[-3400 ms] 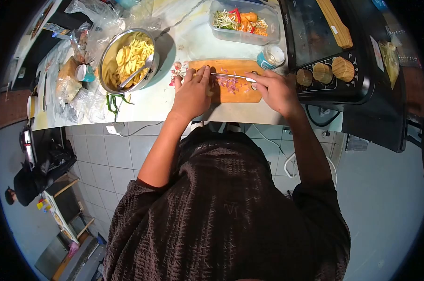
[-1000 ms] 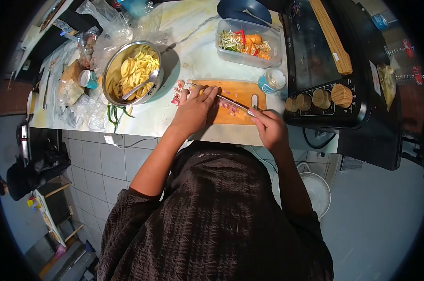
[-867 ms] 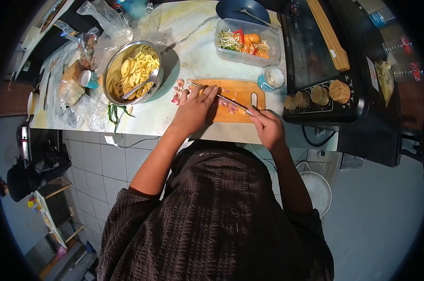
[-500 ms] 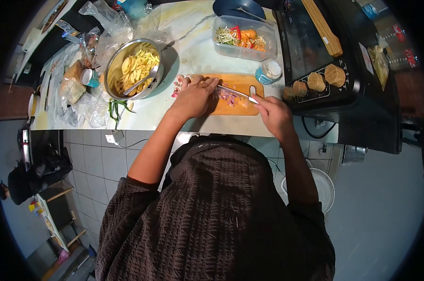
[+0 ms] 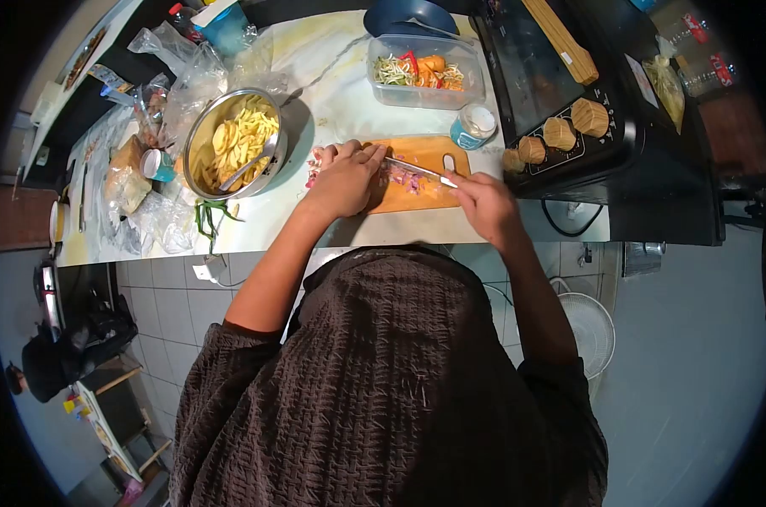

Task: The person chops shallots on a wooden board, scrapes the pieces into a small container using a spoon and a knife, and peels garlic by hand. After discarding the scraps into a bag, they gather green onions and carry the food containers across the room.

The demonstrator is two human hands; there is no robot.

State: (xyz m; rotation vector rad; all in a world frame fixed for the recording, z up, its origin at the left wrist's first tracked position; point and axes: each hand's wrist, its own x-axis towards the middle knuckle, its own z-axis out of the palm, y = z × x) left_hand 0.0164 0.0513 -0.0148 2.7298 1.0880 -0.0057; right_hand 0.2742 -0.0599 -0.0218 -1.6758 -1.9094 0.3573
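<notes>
My left hand (image 5: 349, 177) lies over the left part of a wooden cutting board (image 5: 434, 150), its fingers bent and pressed down on shallot that the hand mostly hides. My right hand (image 5: 488, 206) is closed around the handle of a kitchen knife (image 5: 425, 172). The blade points left across the board, its tip close beside my left fingertips. Chopped purple shallot (image 5: 411, 182) is scattered under and around the blade. More reddish-white shallot pieces (image 5: 314, 166) lie just left of my left hand.
Left stands a steel pot (image 5: 193, 180) of sliced yellow food with a spoon (image 5: 246, 174). Green chillies (image 5: 205, 221) lie before it, plastic bags (image 5: 167, 224) beyond. Behind the board are a plastic container (image 5: 425, 95) of cut vegetables and a jar (image 5: 473, 127). A black stove (image 5: 624, 139) borders the right.
The camera view has shifted slightly, so the counter items sit a little further left. The knife and both hands stay at the board, with only small movement of the knife.
</notes>
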